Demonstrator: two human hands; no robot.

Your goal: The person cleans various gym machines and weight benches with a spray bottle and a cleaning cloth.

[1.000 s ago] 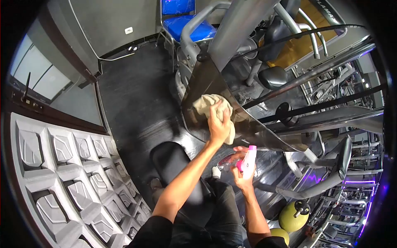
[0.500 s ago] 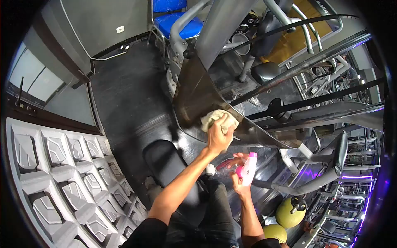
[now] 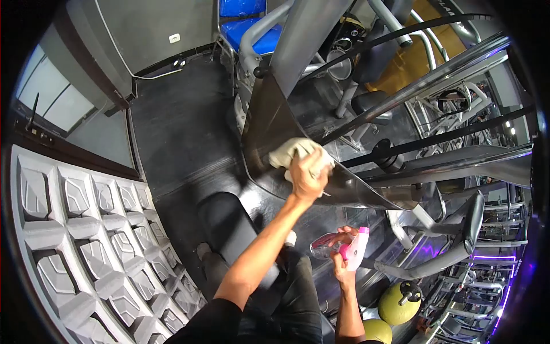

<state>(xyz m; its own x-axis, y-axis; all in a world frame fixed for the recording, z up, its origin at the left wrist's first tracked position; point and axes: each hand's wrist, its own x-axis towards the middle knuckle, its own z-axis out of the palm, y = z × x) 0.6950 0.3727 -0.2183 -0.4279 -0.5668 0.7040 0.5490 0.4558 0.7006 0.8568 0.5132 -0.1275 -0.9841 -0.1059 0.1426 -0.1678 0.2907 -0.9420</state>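
My left hand (image 3: 308, 176) is closed on a cream cloth (image 3: 284, 155), pressing it against the curved dark glossy panel (image 3: 268, 123) of a gym machine. The cloth bunches out past the fingers, near the panel's lower edge. Lower and to the right, my right hand (image 3: 341, 265) grips a spray bottle (image 3: 357, 250) with a white and pink head and a clear body. The bottle is held tilted on its side, apart from the panel, with the fingers wrapped round its neck.
A black padded bench (image 3: 226, 221) stands by my legs. Grey machine frames and bars (image 3: 424, 94) fill the right side. Yellow-green balls (image 3: 399, 304) lie at the lower right. A blue chair (image 3: 246, 34) stands at the back, and a white patterned panel (image 3: 74, 229) at the left.
My left hand has moved slightly right along the panel, and the cloth spreads wider. My right hand and the bottle have shifted a little right and down. The view has also shifted slightly.
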